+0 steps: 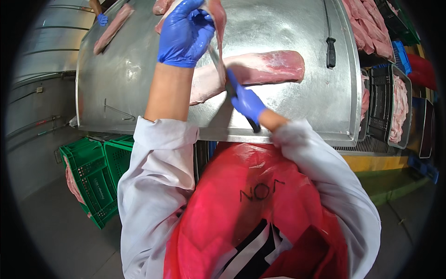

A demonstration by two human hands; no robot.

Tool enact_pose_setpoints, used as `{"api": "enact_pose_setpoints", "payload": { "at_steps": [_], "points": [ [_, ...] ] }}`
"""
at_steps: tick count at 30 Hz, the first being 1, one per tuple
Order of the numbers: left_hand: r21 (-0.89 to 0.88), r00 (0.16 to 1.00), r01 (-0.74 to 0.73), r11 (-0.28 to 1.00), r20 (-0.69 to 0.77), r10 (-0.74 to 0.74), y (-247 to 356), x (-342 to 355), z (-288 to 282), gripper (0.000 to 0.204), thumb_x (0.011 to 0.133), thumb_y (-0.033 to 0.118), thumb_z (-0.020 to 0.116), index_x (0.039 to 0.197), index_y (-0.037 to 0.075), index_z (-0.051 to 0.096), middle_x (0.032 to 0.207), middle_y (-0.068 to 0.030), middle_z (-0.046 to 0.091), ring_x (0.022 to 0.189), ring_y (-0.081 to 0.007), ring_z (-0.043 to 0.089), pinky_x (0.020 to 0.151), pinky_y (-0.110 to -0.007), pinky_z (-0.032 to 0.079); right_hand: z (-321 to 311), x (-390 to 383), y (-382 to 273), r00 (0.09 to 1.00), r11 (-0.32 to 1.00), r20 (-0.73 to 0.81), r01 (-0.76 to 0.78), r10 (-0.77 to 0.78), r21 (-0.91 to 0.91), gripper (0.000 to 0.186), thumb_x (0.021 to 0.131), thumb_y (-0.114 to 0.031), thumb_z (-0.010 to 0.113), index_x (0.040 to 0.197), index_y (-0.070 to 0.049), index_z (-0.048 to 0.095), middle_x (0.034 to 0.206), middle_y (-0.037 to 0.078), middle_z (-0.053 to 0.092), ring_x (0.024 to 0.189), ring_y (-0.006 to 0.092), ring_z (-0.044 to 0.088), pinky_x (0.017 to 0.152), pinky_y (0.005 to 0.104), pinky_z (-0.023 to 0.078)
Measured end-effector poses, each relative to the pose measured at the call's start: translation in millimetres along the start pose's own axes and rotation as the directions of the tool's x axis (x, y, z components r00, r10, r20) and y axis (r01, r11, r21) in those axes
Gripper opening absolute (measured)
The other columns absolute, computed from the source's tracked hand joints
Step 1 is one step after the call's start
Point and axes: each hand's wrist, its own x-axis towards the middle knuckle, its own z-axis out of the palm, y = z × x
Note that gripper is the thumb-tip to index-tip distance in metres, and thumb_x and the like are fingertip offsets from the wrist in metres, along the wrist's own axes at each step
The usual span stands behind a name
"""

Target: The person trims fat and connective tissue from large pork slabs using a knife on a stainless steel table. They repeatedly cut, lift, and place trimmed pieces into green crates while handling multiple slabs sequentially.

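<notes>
A long piece of pale pink meat, like a loin (278,65), lies across the metal table in front of me. My left hand (183,39), in a blue glove, is closed on a thin strip of meat (218,21) and holds it up above the loin's left part. The strip hangs down toward the loin; whether it is still joined there I cannot tell. My right hand (249,103), also blue-gloved, grips a knife (254,124) by its dark handle. Its blade reaches up beside the strip, partly hidden and blurred.
On the metal table (153,88) lie a black-handled sharpening steel (331,53), a thin bent metal rod (118,110) and another loin (113,30). Another person's gloved hand (102,19) is at the far left. Green crates (95,181) stand lower left; meat-filled crates (400,109) stand right.
</notes>
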Motion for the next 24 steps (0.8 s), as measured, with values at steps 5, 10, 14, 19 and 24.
{"api": "enact_pose_setpoints", "payload": {
  "at_steps": [5, 10, 14, 19, 24],
  "points": [
    [-0.150, 0.997, 0.003, 0.989, -0.071, -0.014, 36.0, -22.9, -0.7, 0.016, 0.091, 0.006, 0.060, 0.104, -0.004, 0.060, 0.096, -0.0124, 0.067, 0.089, -0.0242, 0.067, 0.081, -0.032, 0.054, 9.4, -29.6, 1.9, 0.987, 0.996, 0.157, -0.030, 0.043, -0.082, 0.083, 0.089, -0.013, 0.048, 0.158, -0.021, 0.003, 0.084, 0.031, 0.066, 0.073, 0.0488, 0.065, 0.070, 0.0566, 0.053],
    [-0.120, 1.000, -0.002, 0.993, -0.002, 0.002, 58.1, -35.7, 26.8, 0.015, 0.093, 0.010, 0.058, 0.086, -0.001, 0.065, 0.090, -0.0138, 0.069, 0.082, -0.0214, 0.068, 0.068, -0.025, 0.057, 29.7, 44.2, -21.1, 0.987, 0.983, -0.012, 0.159, -0.161, -0.086, 0.080, 0.092, -0.012, 0.049, 0.159, -0.019, 0.006, 0.081, 0.031, 0.066, 0.067, 0.0484, 0.063, 0.063, 0.0552, 0.051],
    [-0.058, 0.988, -0.151, 0.987, -0.028, 0.149, 83.6, -58.0, 40.6, 0.013, 0.092, 0.008, 0.057, 0.083, 0.000, 0.062, 0.083, -0.0105, 0.066, 0.079, -0.0168, 0.066, 0.070, -0.023, 0.057, 35.7, -30.6, -13.1, 0.975, 0.996, 0.223, 0.012, 0.007, -0.086, 0.078, 0.093, -0.010, 0.047, 0.159, -0.021, 0.006, 0.093, 0.033, 0.065, 0.064, 0.0446, 0.064, 0.062, 0.0546, 0.051],
    [-0.169, 0.977, 0.024, 0.985, 0.213, 0.013, 109.4, -67.5, 63.1, 0.014, 0.093, 0.006, 0.053, 0.081, 0.000, 0.057, 0.080, -0.0097, 0.062, 0.071, -0.0164, 0.061, 0.071, -0.025, 0.055, 64.3, 50.6, -35.1, 0.976, 0.973, -0.038, 0.210, -0.215, -0.097, 0.083, 0.087, -0.005, 0.049, 0.158, -0.020, 0.007, 0.102, 0.034, 0.063, 0.083, 0.0495, 0.064, 0.072, 0.0547, 0.050],
    [-0.020, 0.965, -0.199, 0.980, 0.172, 0.200, 153.5, -92.5, 48.7, 0.014, 0.094, 0.004, 0.048, 0.085, -0.003, 0.056, 0.077, -0.0107, 0.060, 0.070, -0.0171, 0.061, 0.071, -0.027, 0.054, 92.5, -26.6, -52.6, 0.991, 0.997, 0.120, 0.072, -0.067, -0.039, 0.081, 0.091, -0.009, 0.044, 0.159, -0.022, 0.001, 0.094, 0.037, 0.064, 0.078, 0.0501, 0.066, 0.072, 0.0547, 0.052]
  ]
}}
